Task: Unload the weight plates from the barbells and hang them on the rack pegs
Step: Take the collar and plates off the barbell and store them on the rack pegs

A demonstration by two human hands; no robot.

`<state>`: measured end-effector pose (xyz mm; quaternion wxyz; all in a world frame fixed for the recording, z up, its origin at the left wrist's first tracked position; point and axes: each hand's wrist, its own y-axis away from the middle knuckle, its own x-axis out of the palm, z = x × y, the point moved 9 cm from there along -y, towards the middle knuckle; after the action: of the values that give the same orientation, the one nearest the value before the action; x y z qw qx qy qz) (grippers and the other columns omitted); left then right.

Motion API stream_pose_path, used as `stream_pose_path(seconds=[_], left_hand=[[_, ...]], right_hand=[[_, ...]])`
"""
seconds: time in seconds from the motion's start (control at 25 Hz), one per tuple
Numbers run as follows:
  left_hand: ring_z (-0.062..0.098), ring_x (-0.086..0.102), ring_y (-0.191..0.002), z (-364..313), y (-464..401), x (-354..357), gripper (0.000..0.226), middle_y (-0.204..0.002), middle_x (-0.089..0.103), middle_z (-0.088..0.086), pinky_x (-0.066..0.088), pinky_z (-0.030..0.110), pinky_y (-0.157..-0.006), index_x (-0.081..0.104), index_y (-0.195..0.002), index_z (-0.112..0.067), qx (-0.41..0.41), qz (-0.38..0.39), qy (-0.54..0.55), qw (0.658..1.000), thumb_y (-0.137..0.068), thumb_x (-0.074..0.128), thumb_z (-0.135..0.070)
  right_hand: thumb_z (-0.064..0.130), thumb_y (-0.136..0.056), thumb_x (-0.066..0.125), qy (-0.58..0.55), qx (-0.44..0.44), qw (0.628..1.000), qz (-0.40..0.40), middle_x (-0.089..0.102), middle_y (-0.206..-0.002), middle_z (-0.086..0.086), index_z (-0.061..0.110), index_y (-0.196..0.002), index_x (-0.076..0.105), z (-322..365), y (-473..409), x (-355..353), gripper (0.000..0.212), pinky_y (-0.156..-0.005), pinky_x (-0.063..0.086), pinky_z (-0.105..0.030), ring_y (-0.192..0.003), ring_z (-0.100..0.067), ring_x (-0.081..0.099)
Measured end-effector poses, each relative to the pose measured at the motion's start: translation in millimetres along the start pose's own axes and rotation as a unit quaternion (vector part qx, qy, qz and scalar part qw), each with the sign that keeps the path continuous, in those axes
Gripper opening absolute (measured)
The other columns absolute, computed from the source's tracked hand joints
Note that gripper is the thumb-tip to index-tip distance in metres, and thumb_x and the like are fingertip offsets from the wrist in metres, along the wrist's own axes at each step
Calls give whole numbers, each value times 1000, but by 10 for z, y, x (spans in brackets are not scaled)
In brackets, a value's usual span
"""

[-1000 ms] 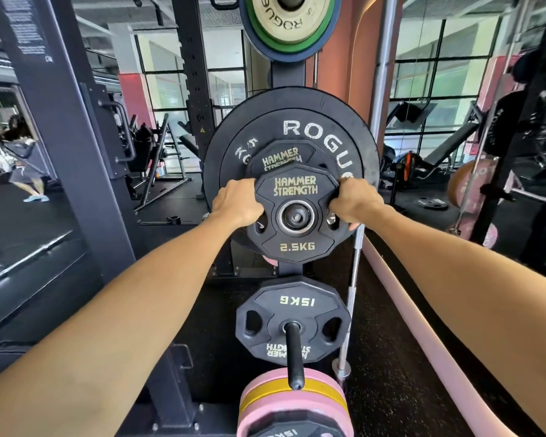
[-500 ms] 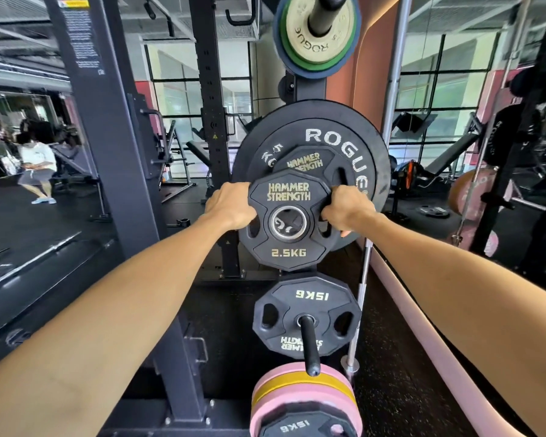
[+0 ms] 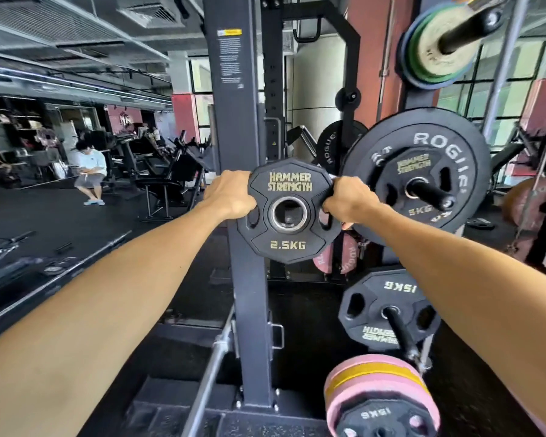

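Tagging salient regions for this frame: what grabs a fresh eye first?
The 2.5KG plate at centre frame, free of any peg, with the left hand and right hand gripping its opposite edges. Right of it, the big Rogue plate hangs on a rack peg with a 5KG plate in front. Lower right, an upside-down 15KG plate sits on another peg.

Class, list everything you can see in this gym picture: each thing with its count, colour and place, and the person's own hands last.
2.5 kg plate: one, black, centre, held in the air.
Rogue plate: one, black, right peg, a 5 kg plate in front.
15 kg plate: one, black, lower peg.
Pink plates: stack, bottom right.
Upright: one, dark grey, centre.
Seated person: one, left background.
Left hand: grips plate's left edge.
Right hand: grips right edge.
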<state>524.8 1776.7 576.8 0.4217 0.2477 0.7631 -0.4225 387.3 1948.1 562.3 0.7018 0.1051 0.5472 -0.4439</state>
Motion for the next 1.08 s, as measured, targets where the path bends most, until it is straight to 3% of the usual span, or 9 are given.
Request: stream_pose_path(seconds=[0.16,0.4,0.52,0.76,1.08], left_hand=[[29,59,-78,718,171,-398,16,-84,60,3,40,31,-59,51,-78,-20,-6,5,-8,1000,-77,62,-8],[30,60,-77,1475,17,-583,17,-86,63,6,50,36,-63,55,-87,-19,-19,-11,-16,1000,-77,63,-7],[30,58,-80,1733,-146,-510,23,-88,60,4,47,35,-63,48,-85,-24,-17,-11,-20,1000,-80,62,-7],[30,57,-80,2185,-343,-309,23,-89,56,4,39,31,-61,46,-80,-24,-17,8,-23,1000,-81,63,-9],[31,61,-76,2773,155,171,10,-85,61,6,41,30,-56,57,-84,-15,2,12,-1,1000,-76,61,-10]], right_hand=[[16,-83,56,7,-6,1000,5,57,-72,-5,7,-85,58,781,145,257,9,-62,43,-29,-50,-18,53],[15,-83,56,21,-30,999,6,52,-66,-2,9,-77,53,1484,-124,595,9,-62,43,-29,-55,-24,55],[16,-83,57,21,-31,999,7,53,-70,-4,7,-79,54,1614,-348,848,10,-66,47,-32,-69,-31,57],[15,-83,58,8,-16,1000,23,53,-64,-2,8,-71,53,1798,-577,1331,14,-55,41,-26,-51,-21,53],[13,-82,55,2,-9,1000,14,60,-61,-5,6,-70,55,1895,-15,1978,14,-45,36,-23,-50,-19,59]])
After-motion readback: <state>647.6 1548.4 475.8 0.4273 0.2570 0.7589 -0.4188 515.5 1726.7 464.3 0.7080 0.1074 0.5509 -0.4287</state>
